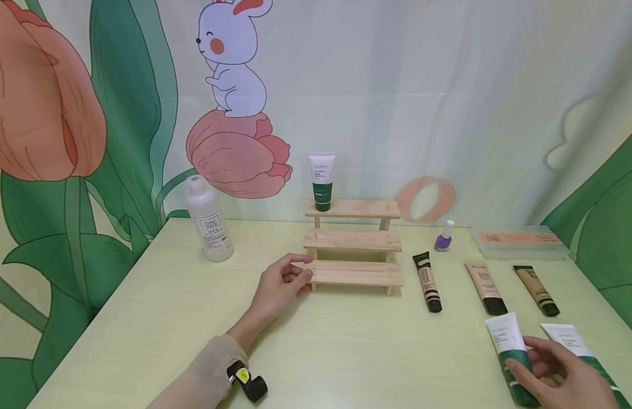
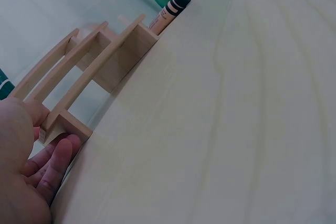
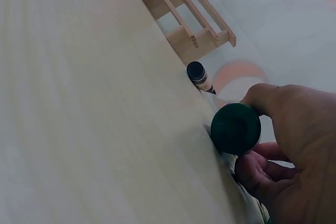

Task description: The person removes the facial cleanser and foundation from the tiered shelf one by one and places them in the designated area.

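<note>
A three-step wooden stand stands on the table, with a white and green squeeze tube upright on its top step at the left. My left hand pinches the left end of the lowest step; the left wrist view shows its fingers at the stand's end. At the lower right, my right hand grips another white and green squeeze tube between thumb and fingers. Its round green cap faces the right wrist camera. A third such tube lies beside that hand, which partly covers it.
Right of the stand lie a black-capped tube, a pink BB tube and a gold tube. Behind them are a purple nail polish bottle and a clear plastic case. A white bottle stands at the back left.
</note>
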The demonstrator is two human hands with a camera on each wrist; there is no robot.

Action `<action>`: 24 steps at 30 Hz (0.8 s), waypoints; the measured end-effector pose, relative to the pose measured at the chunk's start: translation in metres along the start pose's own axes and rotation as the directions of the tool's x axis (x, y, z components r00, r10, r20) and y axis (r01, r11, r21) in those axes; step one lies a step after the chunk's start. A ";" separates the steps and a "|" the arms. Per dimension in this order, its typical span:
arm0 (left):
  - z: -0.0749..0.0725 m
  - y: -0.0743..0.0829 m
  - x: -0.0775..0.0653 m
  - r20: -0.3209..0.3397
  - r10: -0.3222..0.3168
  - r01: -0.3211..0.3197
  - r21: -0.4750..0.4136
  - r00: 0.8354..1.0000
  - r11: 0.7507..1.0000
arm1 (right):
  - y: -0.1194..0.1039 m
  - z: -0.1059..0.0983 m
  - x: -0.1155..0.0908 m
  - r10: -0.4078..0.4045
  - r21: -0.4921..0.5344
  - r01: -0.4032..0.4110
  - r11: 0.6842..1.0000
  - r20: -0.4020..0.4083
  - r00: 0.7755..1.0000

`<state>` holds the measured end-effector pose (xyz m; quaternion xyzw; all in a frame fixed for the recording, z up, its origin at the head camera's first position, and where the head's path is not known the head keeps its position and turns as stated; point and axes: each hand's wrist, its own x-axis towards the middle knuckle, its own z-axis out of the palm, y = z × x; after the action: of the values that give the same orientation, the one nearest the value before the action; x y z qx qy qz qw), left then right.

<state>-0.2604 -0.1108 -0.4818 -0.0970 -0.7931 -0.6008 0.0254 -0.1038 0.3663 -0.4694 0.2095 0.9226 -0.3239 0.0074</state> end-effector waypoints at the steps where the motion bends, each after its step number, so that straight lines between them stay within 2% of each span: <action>1: 0.000 0.000 0.000 0.000 -0.001 0.001 0.000 1.000 1.000 | -0.001 0.000 0.000 -0.005 0.000 0.005 1.000 -0.017 1.000; 6: 0.000 0.001 0.000 -0.002 -0.007 0.007 0.000 1.000 1.000 | -0.002 -0.001 -0.001 -0.028 0.014 0.029 0.999 -0.062 0.998; 10: 0.000 0.001 0.000 -0.004 -0.012 0.012 -0.006 1.000 1.000 | -0.001 -0.003 -0.002 -0.059 -0.010 0.058 0.998 -0.063 0.996; 13: 0.001 0.001 -0.001 -0.005 -0.013 0.013 -0.007 1.000 1.000 | 0.000 -0.003 -0.003 -0.095 -0.031 0.093 0.995 -0.105 0.990; 17: 0.000 0.000 -0.001 -0.002 -0.018 0.018 -0.002 1.000 1.000 | 0.001 -0.001 -0.007 -0.151 -0.050 0.144 0.988 -0.188 0.971; 24: 0.000 0.000 0.000 0.001 -0.013 0.013 -0.006 1.000 1.000 | -0.004 0.003 -0.016 -0.215 -0.031 0.217 0.976 -0.348 0.913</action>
<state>-0.2600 -0.1103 -0.4816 -0.0923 -0.7920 -0.6031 0.0209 -0.0909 0.3561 -0.4670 0.1604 0.9253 -0.2842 -0.1930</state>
